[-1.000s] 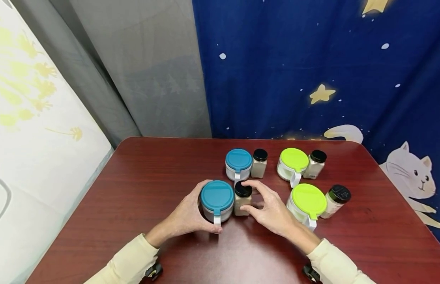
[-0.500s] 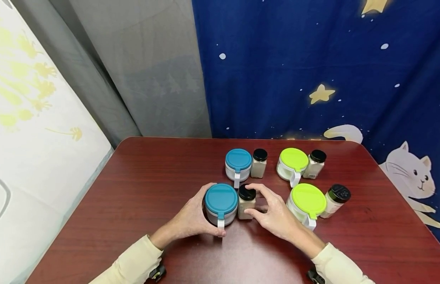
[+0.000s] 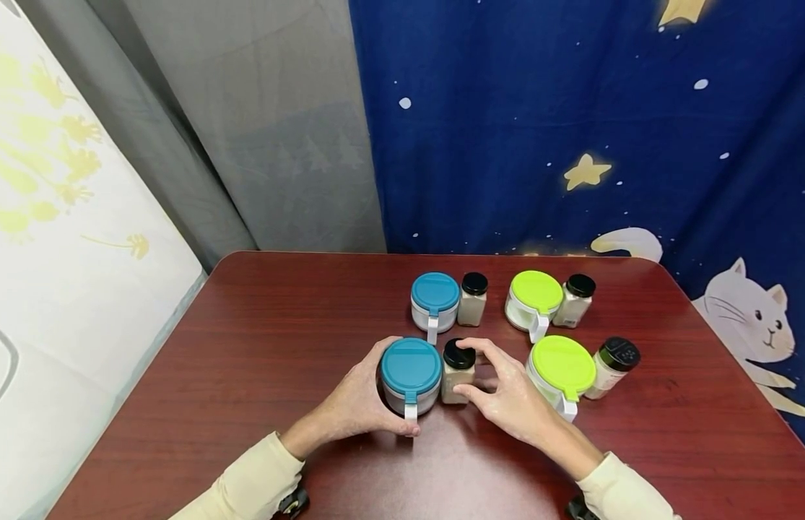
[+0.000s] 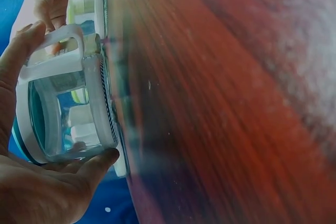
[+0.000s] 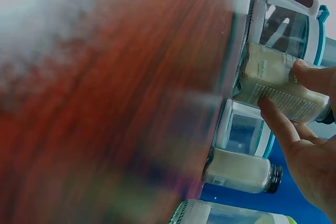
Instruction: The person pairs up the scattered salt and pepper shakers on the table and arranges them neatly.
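My left hand [image 3: 357,401] curls round a clear seasoning jar [image 3: 411,367] with a blue lid and a white handle. Its thumb lies against the handle, and the left wrist view shows fingers at the glass [image 4: 68,108]. Just to the right, my right hand [image 3: 515,401] pinches a square spice bottle [image 3: 457,383] with a black cap between thumb and fingers. Pale contents and printed text show on this bottle [image 5: 278,85] in the right wrist view. Jar and bottle stand upright side by side on the table; whether they touch is unclear.
Behind them stand another blue-lidded jar [image 3: 435,296] and a black-capped bottle [image 3: 472,303]. To the right are two green-lidded jars, one rear [image 3: 536,292] and one front [image 3: 562,368], each beside a black-capped bottle. The reddish-brown table [image 3: 259,347] meets curtains at the back.
Both hands have shifted right and slightly towards me, with the blue-lidded jar and the spice bottle moving along the table together. The other jars and bottles have stayed in place.
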Motion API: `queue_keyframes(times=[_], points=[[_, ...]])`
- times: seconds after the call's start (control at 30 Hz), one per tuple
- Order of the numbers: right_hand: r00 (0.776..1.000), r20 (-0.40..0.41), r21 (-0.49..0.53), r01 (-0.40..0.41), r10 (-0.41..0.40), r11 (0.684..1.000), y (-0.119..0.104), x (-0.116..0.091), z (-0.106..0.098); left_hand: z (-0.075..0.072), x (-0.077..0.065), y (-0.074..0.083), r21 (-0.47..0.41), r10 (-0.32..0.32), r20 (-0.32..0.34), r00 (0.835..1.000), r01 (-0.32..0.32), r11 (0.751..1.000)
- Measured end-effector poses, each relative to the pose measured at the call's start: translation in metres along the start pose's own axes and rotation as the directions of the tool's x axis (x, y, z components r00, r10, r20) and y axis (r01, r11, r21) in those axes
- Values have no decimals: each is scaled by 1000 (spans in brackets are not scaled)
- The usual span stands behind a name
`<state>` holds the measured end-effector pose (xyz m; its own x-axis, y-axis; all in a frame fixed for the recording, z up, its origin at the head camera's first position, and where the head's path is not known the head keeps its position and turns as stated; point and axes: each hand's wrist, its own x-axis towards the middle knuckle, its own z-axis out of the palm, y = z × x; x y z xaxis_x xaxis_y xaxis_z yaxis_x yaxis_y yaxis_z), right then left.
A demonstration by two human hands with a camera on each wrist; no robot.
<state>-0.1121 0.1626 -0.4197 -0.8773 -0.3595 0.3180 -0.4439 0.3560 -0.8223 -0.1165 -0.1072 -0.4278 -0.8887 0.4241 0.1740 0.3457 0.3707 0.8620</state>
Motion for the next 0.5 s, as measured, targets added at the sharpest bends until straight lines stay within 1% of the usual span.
queue_keyframes(times=[0.23,0.37,0.5], points=[[1000,3,-14,-10,10,1000,1,-6,-1,5,-1,1,16,-1,13,1000,0,1000],[1000,3,0,7,-7,1000,1,-5,-4,7,-1,1,22,-5,17,1000,4,1000],[1000,-5,-7,8,-8,1000,-2,-5,-7,8,0,2,24,-12,22,1000,12,1000]])
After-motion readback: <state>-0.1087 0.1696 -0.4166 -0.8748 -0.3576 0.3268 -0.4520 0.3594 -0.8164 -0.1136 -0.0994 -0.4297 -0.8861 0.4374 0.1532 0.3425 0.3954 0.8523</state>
